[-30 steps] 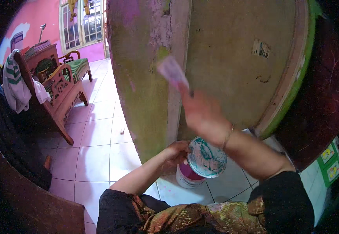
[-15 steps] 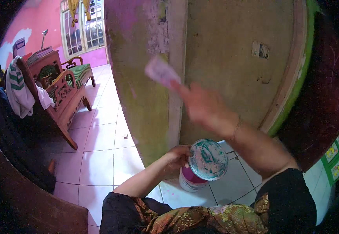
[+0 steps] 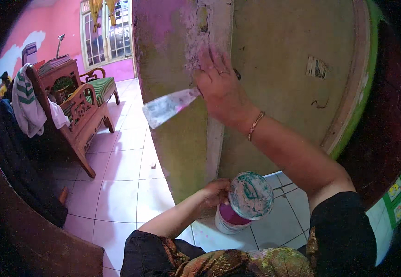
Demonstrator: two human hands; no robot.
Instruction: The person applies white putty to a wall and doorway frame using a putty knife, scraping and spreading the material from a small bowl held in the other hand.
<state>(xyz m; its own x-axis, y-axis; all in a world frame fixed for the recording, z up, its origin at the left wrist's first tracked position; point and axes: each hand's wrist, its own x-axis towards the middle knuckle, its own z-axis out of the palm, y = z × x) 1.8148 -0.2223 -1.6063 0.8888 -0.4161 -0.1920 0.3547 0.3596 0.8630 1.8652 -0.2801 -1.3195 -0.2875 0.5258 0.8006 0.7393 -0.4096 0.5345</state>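
My right hand [image 3: 223,90] is raised at the edge of the scuffed wall [image 3: 170,143], some fingers stretched upward over its rough patch. A putty knife [image 3: 170,108] is held in that hand, its whitish, pink-smeared blade pointing left and down. The tip of its dark handle shows beyond the palm. Lower down, my left hand [image 3: 216,191] grips the rim of a round lid [image 3: 251,196] smeared with green and pale pink. Under the lid is a white bucket [image 3: 230,226] with magenta inside, partly covered. Whether the lid touches the bucket I cannot tell.
A brown door [image 3: 274,111] adjoins the wall, with a green-edged frame [image 3: 348,134] at right. To the left stand a carved wooden bench [image 3: 78,122] and a draped towel [image 3: 27,101]. Pale floor tiles [image 3: 122,198] carry pink specks near the bucket.
My right hand has risen and its fingers now stretch toward the wall. The putty knife's blade has swung from up-left to down-left. My left hand still holds the lid.
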